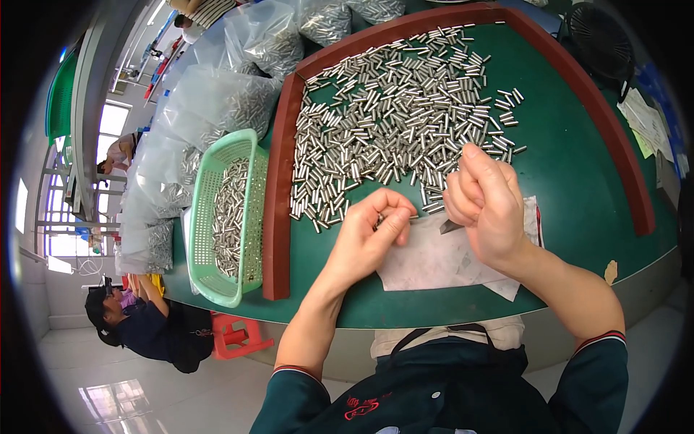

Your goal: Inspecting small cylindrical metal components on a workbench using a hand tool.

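Note:
My left hand (367, 235) is closed in front of the pile, thumb against the curled fingers, with bits of shiny metal pin showing in its grip. To its right and slightly higher, my right hand (486, 206) is curled with thumb and forefinger pressed together; whatever it holds is hidden. A small grey flat piece (450, 227) shows just below its fingers, and I cannot tell whether it is held. Beneath both hands lies a stained white cloth (434, 264). Many short silver metal pins (390, 108) are spread loose on the green tabletop (560, 137) beyond.
A dark red raised border (278, 210) frames the work area. Left of it stands a green mesh basket (249, 217) of pins, beside clear bags (224, 101) of metal parts. A black fan (598, 40) and papers (645, 119) sit right. A person (144, 325) and red stool (238, 336) are at left.

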The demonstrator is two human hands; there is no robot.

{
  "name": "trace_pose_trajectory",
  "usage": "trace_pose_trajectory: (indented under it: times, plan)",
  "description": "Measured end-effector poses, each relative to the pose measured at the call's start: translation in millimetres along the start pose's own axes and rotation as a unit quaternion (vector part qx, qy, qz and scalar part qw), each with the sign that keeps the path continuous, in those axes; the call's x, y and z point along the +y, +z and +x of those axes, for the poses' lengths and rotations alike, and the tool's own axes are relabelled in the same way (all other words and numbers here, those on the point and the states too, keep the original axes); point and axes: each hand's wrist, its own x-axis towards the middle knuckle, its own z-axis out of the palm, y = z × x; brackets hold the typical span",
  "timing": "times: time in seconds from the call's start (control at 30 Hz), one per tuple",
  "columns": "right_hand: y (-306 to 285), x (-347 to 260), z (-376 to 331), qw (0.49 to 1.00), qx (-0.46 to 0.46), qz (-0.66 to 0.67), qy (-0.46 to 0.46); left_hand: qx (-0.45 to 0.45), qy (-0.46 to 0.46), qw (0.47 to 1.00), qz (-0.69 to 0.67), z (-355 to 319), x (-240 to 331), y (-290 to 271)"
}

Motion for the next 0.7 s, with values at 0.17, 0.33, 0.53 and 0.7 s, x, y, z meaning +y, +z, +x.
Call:
trace_pose_trajectory:
  times: [0.17,0.33,0.53,0.7]
  plan:
    - [4.9,-2.3,0.5,1.0,0.004,0.005,0.009,0.026,0.117,0.95,0.289,-5.9,-3.2,19.7]
    - [2.2,-3.5,-0.2,1.0,-0.003,0.006,0.015,0.041,0.126,0.905,0.405,-6.0,-4.2,18.2]
    - [6.6,2.0,-9.6,0.999,-0.02,0.013,-0.024,0.0,0.068,0.915,0.397,-10.3,6.1,10.4]
    - [2.7,6.2,-9.9,0.999,-0.032,0.015,-0.03,0.034,0.088,0.922,0.375,-9.2,1.1,14.4]
